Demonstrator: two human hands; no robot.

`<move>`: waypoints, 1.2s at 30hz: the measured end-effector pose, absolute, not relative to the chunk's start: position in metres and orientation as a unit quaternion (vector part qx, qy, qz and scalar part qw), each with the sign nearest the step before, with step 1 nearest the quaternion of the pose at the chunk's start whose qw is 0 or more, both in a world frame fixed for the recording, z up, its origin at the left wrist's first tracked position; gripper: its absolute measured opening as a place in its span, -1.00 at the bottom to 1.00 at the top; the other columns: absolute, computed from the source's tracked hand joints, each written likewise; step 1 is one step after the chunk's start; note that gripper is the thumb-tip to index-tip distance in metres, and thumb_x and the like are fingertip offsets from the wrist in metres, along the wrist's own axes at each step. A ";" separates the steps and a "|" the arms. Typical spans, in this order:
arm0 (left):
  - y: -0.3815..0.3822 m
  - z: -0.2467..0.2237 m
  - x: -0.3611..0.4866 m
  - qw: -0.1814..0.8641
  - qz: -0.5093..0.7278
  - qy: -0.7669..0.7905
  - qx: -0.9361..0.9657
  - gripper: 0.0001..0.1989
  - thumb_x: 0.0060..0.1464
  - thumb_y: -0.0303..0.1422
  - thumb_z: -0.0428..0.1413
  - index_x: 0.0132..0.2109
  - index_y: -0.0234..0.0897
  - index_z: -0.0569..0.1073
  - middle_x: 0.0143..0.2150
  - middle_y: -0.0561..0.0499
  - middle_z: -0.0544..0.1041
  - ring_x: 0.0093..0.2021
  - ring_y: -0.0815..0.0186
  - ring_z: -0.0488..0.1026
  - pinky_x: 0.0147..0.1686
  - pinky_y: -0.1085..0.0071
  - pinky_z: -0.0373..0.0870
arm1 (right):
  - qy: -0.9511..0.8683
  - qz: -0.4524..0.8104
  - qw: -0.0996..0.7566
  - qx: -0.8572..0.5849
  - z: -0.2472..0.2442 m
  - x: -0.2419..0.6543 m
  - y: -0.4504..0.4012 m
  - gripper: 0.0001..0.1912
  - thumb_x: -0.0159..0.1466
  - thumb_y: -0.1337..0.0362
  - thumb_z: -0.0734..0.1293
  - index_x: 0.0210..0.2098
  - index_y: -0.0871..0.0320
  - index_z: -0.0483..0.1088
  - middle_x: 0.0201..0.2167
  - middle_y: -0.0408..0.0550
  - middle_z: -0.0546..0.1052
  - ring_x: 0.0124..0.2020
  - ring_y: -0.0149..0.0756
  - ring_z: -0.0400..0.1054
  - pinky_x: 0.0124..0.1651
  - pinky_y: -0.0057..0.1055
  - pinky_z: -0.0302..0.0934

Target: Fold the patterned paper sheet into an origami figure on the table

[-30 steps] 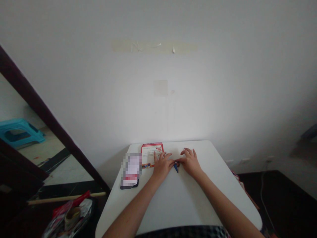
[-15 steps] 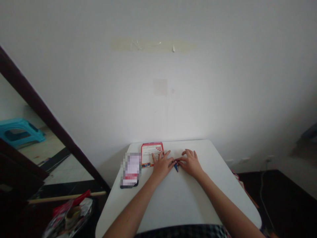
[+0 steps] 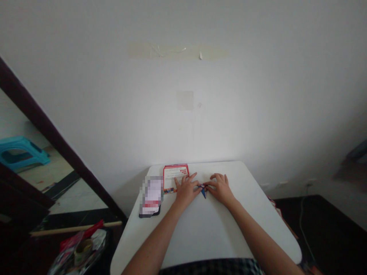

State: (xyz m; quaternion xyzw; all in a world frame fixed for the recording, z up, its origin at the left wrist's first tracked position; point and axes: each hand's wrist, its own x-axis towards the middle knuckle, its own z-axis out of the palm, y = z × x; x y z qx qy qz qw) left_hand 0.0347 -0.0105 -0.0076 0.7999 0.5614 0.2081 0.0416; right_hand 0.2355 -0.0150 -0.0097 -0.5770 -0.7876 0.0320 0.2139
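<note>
Fine Work, Pinched From Both Sides

A pale wall [image 3: 246, 95] rose behind a white table [image 3: 206, 233]. Over the table, the left hand [image 3: 186, 191] and right hand [image 3: 220, 187] met closely. Left of them lay a phone [image 3: 151, 198] (its screen blurred out), just beside a red-edged card [image 3: 173, 177]; the left hand's spread fingers overlapped the card, though whether they touched it I could not tell.

Smallest was a blue piece [image 3: 203, 193], between the hands, its point toward the table's near edge. The step in hand looked like two-handed adjusting of it; the next move, I judged, called for a steady pinch and small shifts. Each thumb and forefinger was closed on it from its own side, the remaining fingers loosely apart.
</note>
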 end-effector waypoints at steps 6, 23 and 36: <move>-0.007 -0.009 0.035 0.035 0.189 0.565 0.802 -0.79 0.12 -0.04 0.09 -0.18 0.09 0.54 0.36 0.25 0.22 0.35 -0.12 0.03 0.14 -0.54 -0.36 | -0.788 0.022 0.212 -0.578 -0.011 0.235 -0.016 -0.72 0.28 0.10 0.31 -0.02 -0.32 0.45 0.02 -0.07 0.35 0.16 -0.15 0.13 0.30 0.22 -0.27; -0.015 -0.004 0.035 0.045 0.197 0.570 0.797 -0.75 0.16 -0.01 0.03 -0.12 0.14 0.53 0.36 0.24 0.22 0.35 -0.12 0.02 0.17 -0.50 -0.31 | -0.778 -0.003 0.215 -0.590 -0.003 0.233 -0.017 -0.80 0.23 0.06 0.36 -0.13 -0.30 0.51 0.01 -0.07 0.37 0.21 -0.10 0.06 0.31 0.21 -0.30; -0.015 -0.008 0.040 0.031 0.221 0.572 0.789 -0.82 0.12 -0.10 0.10 -0.20 -0.01 0.50 0.30 0.17 0.32 0.33 -0.08 0.07 0.16 -0.52 -0.30 | -0.769 0.017 0.231 -0.596 -0.010 0.235 -0.016 -0.79 0.24 0.05 0.35 -0.12 -0.29 0.51 -0.02 -0.06 0.37 0.18 -0.12 0.12 0.30 0.20 -0.24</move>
